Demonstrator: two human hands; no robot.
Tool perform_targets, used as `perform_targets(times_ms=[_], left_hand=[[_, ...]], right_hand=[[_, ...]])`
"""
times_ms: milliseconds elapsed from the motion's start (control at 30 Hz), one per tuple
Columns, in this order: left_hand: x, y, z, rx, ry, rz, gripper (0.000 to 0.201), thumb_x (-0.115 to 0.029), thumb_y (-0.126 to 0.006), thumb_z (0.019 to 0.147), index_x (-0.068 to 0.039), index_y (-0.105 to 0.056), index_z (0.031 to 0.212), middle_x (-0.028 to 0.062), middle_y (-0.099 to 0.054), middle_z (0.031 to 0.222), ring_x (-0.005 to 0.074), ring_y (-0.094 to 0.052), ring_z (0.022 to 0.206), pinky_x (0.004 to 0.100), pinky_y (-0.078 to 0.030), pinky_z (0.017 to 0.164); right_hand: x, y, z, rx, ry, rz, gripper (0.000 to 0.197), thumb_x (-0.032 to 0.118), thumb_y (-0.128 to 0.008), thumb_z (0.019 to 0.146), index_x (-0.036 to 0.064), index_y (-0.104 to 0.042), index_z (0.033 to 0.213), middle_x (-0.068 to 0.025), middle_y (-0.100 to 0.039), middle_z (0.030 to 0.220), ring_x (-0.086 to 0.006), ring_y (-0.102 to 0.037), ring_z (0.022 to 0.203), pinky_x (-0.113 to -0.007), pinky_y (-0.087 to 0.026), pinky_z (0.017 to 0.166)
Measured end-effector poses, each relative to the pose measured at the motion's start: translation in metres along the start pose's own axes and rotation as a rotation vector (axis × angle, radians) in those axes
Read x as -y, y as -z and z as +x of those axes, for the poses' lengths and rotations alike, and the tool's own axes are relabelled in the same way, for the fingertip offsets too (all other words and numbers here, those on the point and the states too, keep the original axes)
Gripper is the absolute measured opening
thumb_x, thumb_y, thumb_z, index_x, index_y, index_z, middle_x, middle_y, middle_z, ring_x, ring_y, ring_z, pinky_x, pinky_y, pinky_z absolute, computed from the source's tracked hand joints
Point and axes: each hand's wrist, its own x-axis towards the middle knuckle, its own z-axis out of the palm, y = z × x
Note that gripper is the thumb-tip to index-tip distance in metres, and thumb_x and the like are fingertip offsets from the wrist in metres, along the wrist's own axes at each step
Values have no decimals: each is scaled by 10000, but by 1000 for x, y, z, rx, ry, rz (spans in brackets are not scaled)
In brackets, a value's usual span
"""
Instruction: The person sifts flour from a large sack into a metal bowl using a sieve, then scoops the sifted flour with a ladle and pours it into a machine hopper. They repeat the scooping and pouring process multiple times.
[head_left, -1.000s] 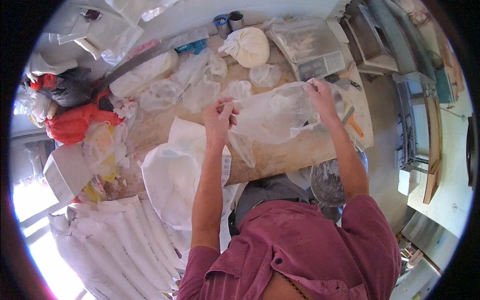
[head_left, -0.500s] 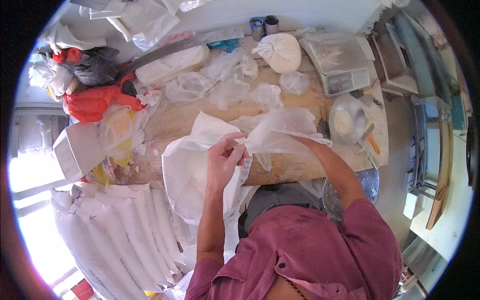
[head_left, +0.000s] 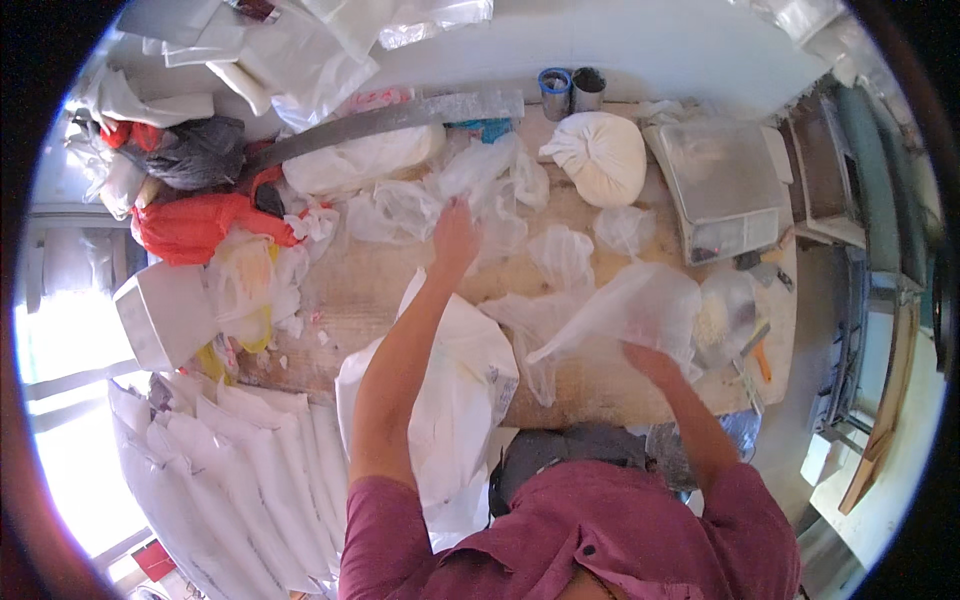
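My left arm stretches over a large white sack (head_left: pixel 463 345), whose mouth lies crumpled at the table's edge. My left hand (head_left: pixel 457 237) is at the crumpled clear plastic bags (head_left: pixel 482 170) farther back; its fingers are blurred, and whether they grip one is unclear. My right hand (head_left: pixel 652 362) has a thin, translucent plastic bag (head_left: pixel 610 312) spread over its fingers, which show only faintly through the film. This bag hangs above the table, just left of a metal bowl (head_left: pixel 742 300) with pale food in it.
A tied white cloth bundle (head_left: pixel 597 160) and a scale (head_left: pixel 718 190) stand at the back. An orange-handled tool (head_left: pixel 762 360) lies by the bowl. Red bags (head_left: pixel 190 222) and a white box (head_left: pixel 165 315) are left. Full white sacks (head_left: pixel 230 480) stand at lower left.
My left hand has left the spot beside the translucent bag and reached away to the crumpled bags. My right hand still has the translucent bag. The whole view has shifted somewhat.
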Motion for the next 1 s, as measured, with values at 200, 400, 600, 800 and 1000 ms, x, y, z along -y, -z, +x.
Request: perform_targets(times_ms=[200,400,600,800,1000], left_hand=[[52,-54,58,172,249,270,355,-193,-676,790,-44,-636,1111,172,-682,894,349,-637,913,433,-472,830],[58,31,79,-314,709,-955,66,-119,-591,927,-59,-619,919,14,-620,751,118,-584,685,270,-438,569],[14,132,71,-463,704,-1238,44,-112,-541,971,-86,-576,963,-8,-615,839,84,-573,674,231,-469,579],[-64,180,25,-209,860,-1370,57,-151,-549,976,-96,-566,975,3,-633,857,97,-622,743,251,-510,549],[-72,181,-41,155,771,-1531,142,-197,-543,981,-109,-585,1085,25,-658,996,110,-631,841,245,-534,636]], right_hand=[[134,62,17,289,-152,139,434,211,-453,948,-7,-452,1323,-280,-528,1273,-387,-507,1201,-438,-415,1013],[134,59,80,-138,92,252,494,138,-530,886,-27,-423,1339,-295,-494,1306,-395,-521,1185,-464,-408,1020],[231,158,124,288,383,49,343,125,-584,848,22,-583,1175,-206,-664,983,-397,-634,943,-472,-492,840],[279,241,129,-744,581,386,233,191,-650,809,55,-637,998,-159,-646,834,-314,-647,745,-402,-520,657],[282,199,166,-303,424,-357,332,201,-595,823,67,-591,1127,-167,-645,950,-279,-648,861,-383,-524,701]])
